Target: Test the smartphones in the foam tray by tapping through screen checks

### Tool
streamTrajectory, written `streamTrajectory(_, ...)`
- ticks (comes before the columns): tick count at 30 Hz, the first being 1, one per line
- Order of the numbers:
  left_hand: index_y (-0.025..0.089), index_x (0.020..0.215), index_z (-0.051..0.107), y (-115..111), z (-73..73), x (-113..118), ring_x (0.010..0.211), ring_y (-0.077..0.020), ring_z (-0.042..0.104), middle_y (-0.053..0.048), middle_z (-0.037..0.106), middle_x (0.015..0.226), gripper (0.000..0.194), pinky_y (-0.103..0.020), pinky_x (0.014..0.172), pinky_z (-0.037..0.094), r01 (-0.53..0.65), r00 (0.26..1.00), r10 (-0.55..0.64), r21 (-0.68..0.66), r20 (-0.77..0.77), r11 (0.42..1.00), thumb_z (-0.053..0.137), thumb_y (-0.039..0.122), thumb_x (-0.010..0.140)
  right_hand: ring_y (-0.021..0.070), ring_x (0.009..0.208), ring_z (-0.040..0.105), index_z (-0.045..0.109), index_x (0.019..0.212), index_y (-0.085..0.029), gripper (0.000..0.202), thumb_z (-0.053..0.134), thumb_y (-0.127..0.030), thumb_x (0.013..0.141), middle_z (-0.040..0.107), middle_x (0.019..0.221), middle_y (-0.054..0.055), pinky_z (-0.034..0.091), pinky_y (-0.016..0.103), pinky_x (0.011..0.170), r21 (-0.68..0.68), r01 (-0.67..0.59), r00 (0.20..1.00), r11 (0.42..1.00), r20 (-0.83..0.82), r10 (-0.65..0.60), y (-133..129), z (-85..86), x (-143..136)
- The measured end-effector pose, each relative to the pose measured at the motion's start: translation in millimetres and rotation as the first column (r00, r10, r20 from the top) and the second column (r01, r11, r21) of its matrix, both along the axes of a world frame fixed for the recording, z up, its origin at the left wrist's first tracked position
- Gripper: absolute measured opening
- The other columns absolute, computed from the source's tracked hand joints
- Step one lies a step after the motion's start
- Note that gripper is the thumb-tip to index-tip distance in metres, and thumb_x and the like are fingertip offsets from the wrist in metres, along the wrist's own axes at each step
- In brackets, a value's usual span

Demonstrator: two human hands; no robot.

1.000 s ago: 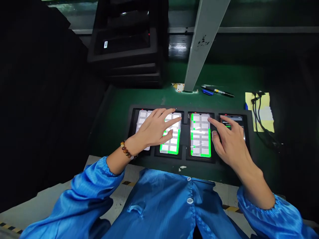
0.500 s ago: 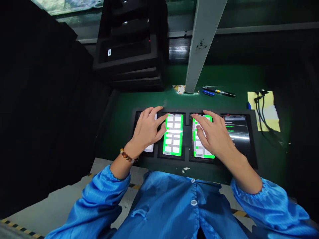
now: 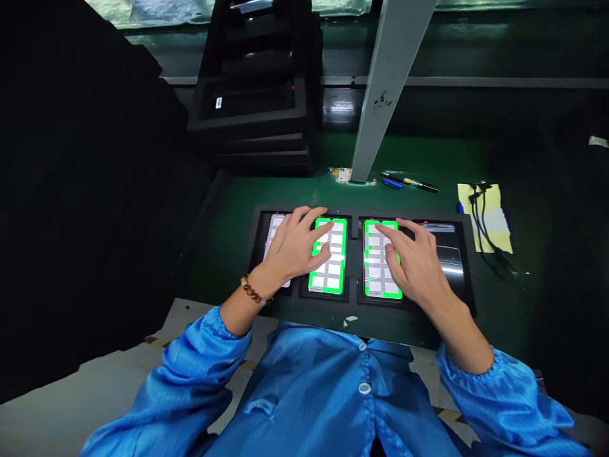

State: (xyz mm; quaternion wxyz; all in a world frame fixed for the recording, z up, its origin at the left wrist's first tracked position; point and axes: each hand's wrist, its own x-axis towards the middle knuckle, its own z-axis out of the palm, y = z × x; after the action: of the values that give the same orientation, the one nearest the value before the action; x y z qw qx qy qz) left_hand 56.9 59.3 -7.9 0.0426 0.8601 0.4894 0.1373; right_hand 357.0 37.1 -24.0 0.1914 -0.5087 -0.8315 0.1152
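Several phones lie in a black foam tray point(image 3: 353, 291). My left hand point(image 3: 297, 244) is open over the left side of the tray, its index fingertip at the top of a phone with a green and white grid screen point(image 3: 328, 270). Part of the leftmost phone point(image 3: 273, 231) is hidden beneath that hand. My right hand point(image 3: 415, 260) is open too, its index fingertip at the upper part of a second grid-screen phone point(image 3: 375, 270). Right of it, a dark-screened phone point(image 3: 450, 254) is partly covered by my right hand. Neither hand holds anything.
Stacked black trays point(image 3: 252, 124) stand at the back left. A grey metal post point(image 3: 380, 101) rises behind the phone tray. Pens point(image 3: 412, 183) lie right of the post. Black cables point(image 3: 483, 216) rest on yellow paper point(image 3: 497, 222) at the right.
Both index fingertips have moved inward from the left edges of the grid screens, to the right across their upper parts. The camera view has shifted slightly.
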Motion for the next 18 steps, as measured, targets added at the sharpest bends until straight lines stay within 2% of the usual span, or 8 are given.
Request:
streamTrajectory(4,0.020,0.136,0.078,-21,-0.8,-3,0.132,-0.0395,0.058,-0.014,0.066,0.152,0.044,-0.056,0.105,0.055,0.032,0.999,-0.032,0.003,0.019,0.999,0.062,0.031,0.097,0.0383,0.143,0.054,0.054,0.160,-0.023,0.051,0.045,-0.019,0.109,0.076,0.143,0.008,0.043,0.060,0.114,0.001,-0.018,1.000,1.000,0.025,0.018,-22,3.6,6)
streamTrajectory(11,0.020,0.135,0.077,-68,3.7,-4,0.134,-0.0380,0.059,-0.013,0.069,0.151,0.043,-0.054,0.105,0.054,0.049,0.998,-0.049,-0.007,0.038,0.999,0.064,0.031,0.095,0.0365,0.138,0.058,0.046,0.167,-0.029,0.064,0.053,-0.015,0.105,0.079,0.135,0.006,0.045,0.056,0.109,0.017,-0.076,0.997,0.997,0.008,0.076,-71,3.6,22)
streamTrajectory(14,0.019,0.132,0.078,-86,5.1,-7,0.129,-0.0363,0.062,-0.012,0.072,0.147,0.041,-0.053,0.101,0.055,0.062,0.997,-0.063,0.011,0.055,0.998,0.065,0.029,0.095,0.0359,0.137,0.060,0.041,0.172,-0.030,0.073,0.055,-0.013,0.103,0.082,0.126,0.005,0.047,0.054,0.108,0.027,-0.103,0.995,0.994,-0.012,0.103,-88,1.6,27)
streamTrajectory(18,0.023,0.131,0.080,-103,2.9,-11,0.121,-0.0351,0.065,-0.011,0.076,0.139,0.041,-0.052,0.096,0.056,0.085,0.994,-0.088,0.033,0.069,0.996,0.067,0.029,0.093,0.0346,0.133,0.062,0.039,0.174,-0.030,0.079,0.056,-0.010,0.100,0.082,0.126,0.004,0.047,0.053,0.109,0.063,-0.148,0.987,0.987,-0.051,0.151,-104,-1.6,31)
